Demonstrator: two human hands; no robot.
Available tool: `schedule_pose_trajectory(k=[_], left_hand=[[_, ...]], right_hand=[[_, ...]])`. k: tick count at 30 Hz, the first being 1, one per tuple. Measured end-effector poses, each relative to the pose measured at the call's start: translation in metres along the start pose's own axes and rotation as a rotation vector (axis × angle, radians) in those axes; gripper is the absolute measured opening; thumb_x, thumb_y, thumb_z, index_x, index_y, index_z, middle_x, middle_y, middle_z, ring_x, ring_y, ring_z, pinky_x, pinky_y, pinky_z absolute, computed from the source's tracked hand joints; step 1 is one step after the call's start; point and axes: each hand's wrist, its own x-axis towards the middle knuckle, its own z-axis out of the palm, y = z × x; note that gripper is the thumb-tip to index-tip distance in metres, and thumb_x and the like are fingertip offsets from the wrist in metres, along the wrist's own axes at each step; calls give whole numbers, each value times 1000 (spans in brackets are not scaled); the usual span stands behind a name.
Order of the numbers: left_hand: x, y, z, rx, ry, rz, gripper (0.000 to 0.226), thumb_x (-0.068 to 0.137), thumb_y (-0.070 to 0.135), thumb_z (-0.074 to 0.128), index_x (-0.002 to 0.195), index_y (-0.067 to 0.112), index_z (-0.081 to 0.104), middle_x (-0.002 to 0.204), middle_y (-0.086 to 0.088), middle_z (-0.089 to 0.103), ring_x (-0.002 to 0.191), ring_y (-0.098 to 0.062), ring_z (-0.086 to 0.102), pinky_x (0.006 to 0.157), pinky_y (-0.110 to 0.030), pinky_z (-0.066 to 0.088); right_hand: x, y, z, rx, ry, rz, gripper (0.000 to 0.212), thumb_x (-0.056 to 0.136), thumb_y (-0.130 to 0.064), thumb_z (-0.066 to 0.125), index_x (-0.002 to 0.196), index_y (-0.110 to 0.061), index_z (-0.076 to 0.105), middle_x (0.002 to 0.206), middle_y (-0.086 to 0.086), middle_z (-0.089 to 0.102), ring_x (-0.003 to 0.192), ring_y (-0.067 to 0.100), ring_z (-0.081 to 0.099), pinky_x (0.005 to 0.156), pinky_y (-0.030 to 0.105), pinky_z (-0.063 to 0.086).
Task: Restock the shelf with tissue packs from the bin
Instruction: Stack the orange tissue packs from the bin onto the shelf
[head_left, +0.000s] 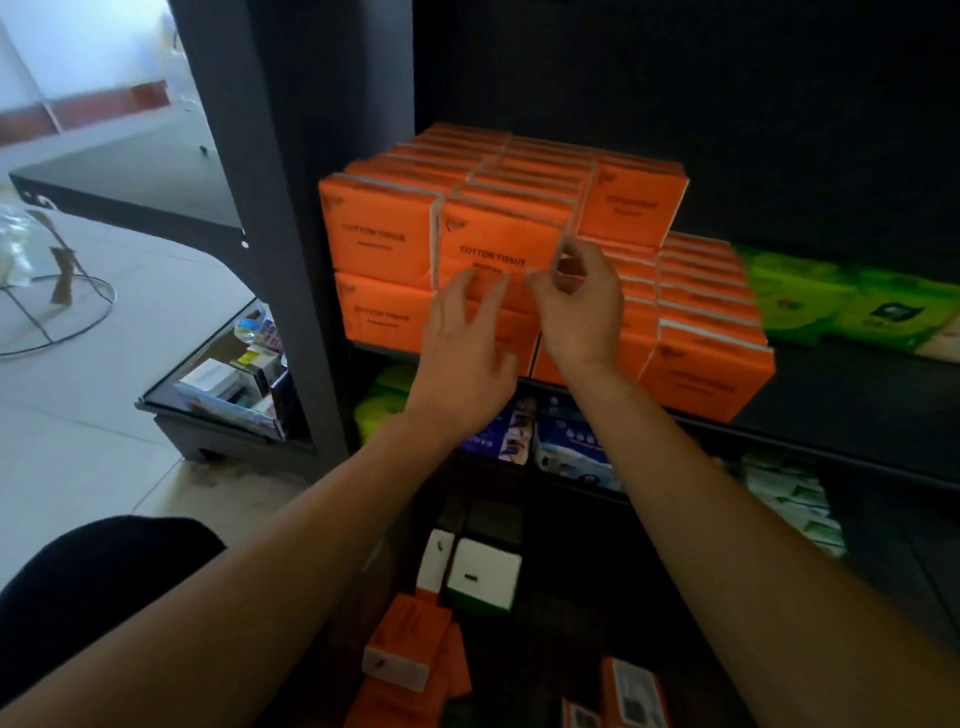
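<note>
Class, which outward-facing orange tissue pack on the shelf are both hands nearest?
The upper-middle orange pack, second column from left: its COTTON TISSUE print sits just above the left hand and right hand.

Daylight floods in from the upper left, the shelving stays dim, motion blur softens everything, edges bow.

- My left hand (462, 358) and right hand (576, 306) are hiding the middle fronts of the orange tissue packs (384, 234).
- Motion is smearing the right hand; I am failing to tell whether it is pinching anything.
- The green packs (810, 306) are blurring, running off the right edge.
- The bottom edge is cutting off the dim loose packs (405, 649).
</note>
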Motion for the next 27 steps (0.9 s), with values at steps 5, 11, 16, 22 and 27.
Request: schedule_pose_trajectory(k=[5,11,16,22,27], left_hand=[[0,-9,7,65,-42,42,74,77,21,51,147,13,28,147,-21,19,135,-37,22,112,-48,23],[0,-2,3,41,-69,41,72,81,19,55,147,17,28,144,-17,23,131,-31,24,113,-44,22],[3,5,6,-19,-72,9,69,78,24,52,145,19,32,138,-13,29,127,-28,28,110,-44,26],[3,12,9,-128,-20,98,59,78,14,54,136,16,45,129,-9,42,122,-24,38,107,-35,31],[-2,15,3,-271,-31,134,42,81,7,51,121,13,57,118,-2,54,114,-13,48,100,-21,36]], right_hand=[[1,4,7,-58,39,-54,32,88,-22,64,121,-22,66,107,4,58,95,8,55,88,17,47],[-5,4,6,17,152,-18,17,86,-15,67,101,-7,61,94,5,63,81,10,58,67,3,40],[-6,2,-3,24,150,1,6,89,-15,64,91,-11,60,82,-6,59,74,1,54,66,2,39],[-20,4,-13,139,143,37,13,92,-13,53,83,-16,61,80,-1,65,79,12,63,76,27,53],[-35,3,-33,234,-59,164,21,93,-12,50,80,-18,64,84,10,68,81,28,67,76,43,58]])
